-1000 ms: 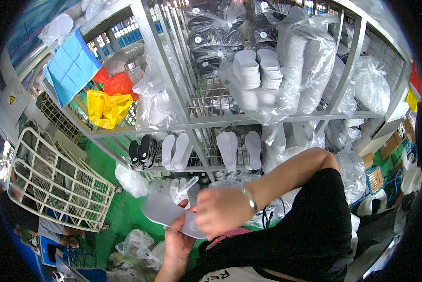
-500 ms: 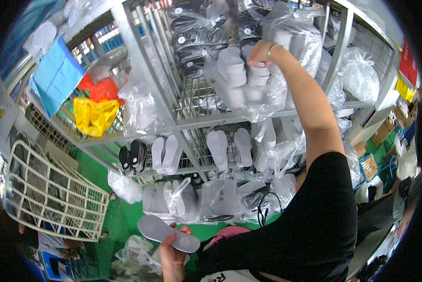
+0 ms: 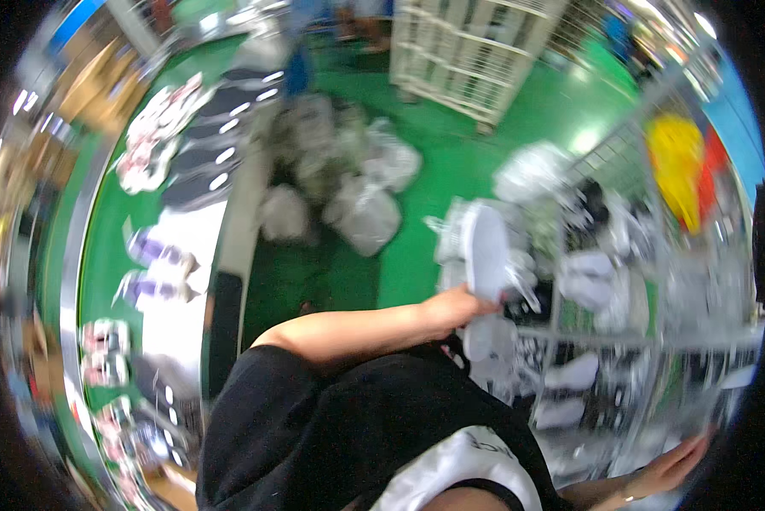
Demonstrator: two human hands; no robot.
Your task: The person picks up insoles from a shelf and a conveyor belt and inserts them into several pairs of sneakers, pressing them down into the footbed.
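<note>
My left hand [image 3: 457, 307] is closed on the end of a pale grey-white insole [image 3: 485, 247], which stands up from the fingers. Just below that hand, a white sole-shaped piece [image 3: 489, 336] shows among clear plastic bags, partly covered. At the lower right, my right hand [image 3: 681, 460] reaches out beside the metal rack [image 3: 655, 341], a bracelet on its wrist. Its fingers look stretched out, somewhat blurred, with nothing visible in them. More white insoles [image 3: 587, 279] lie on the rack's shelves.
On the left runs a line bench [image 3: 233, 230] with dark shoe parts and several shoes [image 3: 157, 289]. Bagged bundles [image 3: 361, 213] lie on the green floor [image 3: 314, 277]. A white cage cart [image 3: 476, 64] stands at the far side. A yellow bag [image 3: 676, 162] hangs at the rack.
The view has swung left, away from the rack toward the bench. My right hand has left the bagged insole stacks. My left hand still holds the insole, now more upright.
</note>
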